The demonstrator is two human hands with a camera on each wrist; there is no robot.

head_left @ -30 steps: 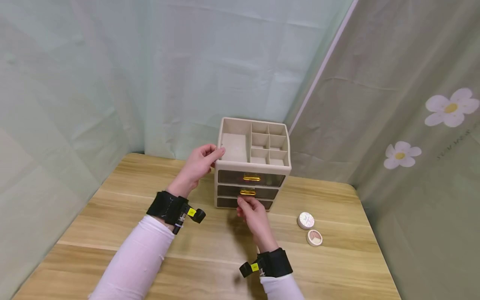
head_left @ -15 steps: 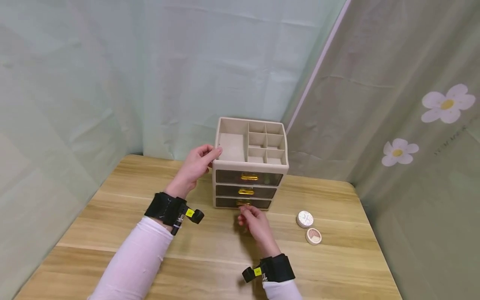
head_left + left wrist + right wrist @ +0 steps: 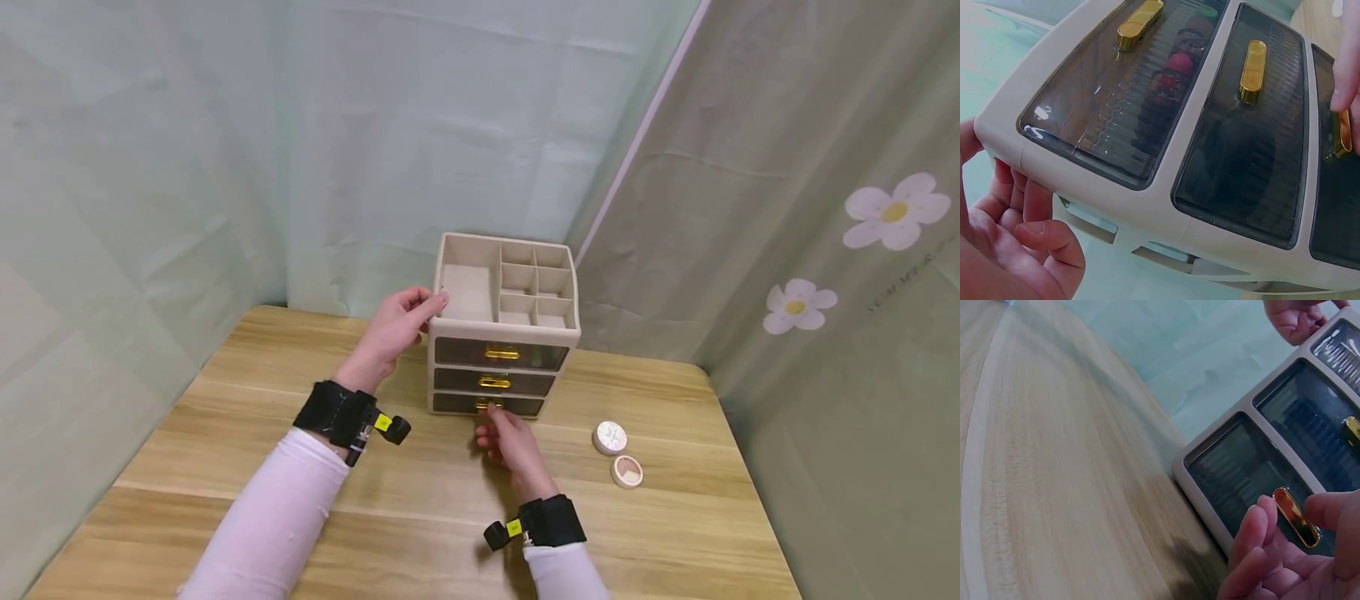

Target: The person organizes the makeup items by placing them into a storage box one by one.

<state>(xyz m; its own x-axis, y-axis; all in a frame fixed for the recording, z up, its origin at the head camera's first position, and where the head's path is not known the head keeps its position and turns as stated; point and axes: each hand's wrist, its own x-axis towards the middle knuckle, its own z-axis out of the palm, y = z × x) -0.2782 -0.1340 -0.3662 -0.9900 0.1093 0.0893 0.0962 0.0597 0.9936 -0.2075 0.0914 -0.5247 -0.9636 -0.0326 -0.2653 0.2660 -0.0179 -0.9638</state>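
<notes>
A beige drawer organizer (image 3: 504,332) stands on the wooden table, with three dark see-through drawers and a divided open top. My left hand (image 3: 397,325) grips its upper left edge, thumb over the top rim and fingers against the side. Low at the front, my right hand (image 3: 513,442) has thumb and fingers on either side of the bottom drawer's gold handle (image 3: 1296,517), pinching it. All three drawers are closed. Through the top drawer's front (image 3: 1122,94), small items with red and green parts show in the left wrist view.
On the table right of the organizer lie a round white case with a patterned lid (image 3: 610,437) and a small round three-colour makeup palette (image 3: 627,472). Pale curtains (image 3: 420,125) hang right behind the table (image 3: 405,517); a flowered curtain (image 3: 750,208) is at the right.
My right hand has gone from around the middle drawer's handle down past the bottom one, then up slightly onto the bottom handle. My left hand keeps its hold on the organizer.
</notes>
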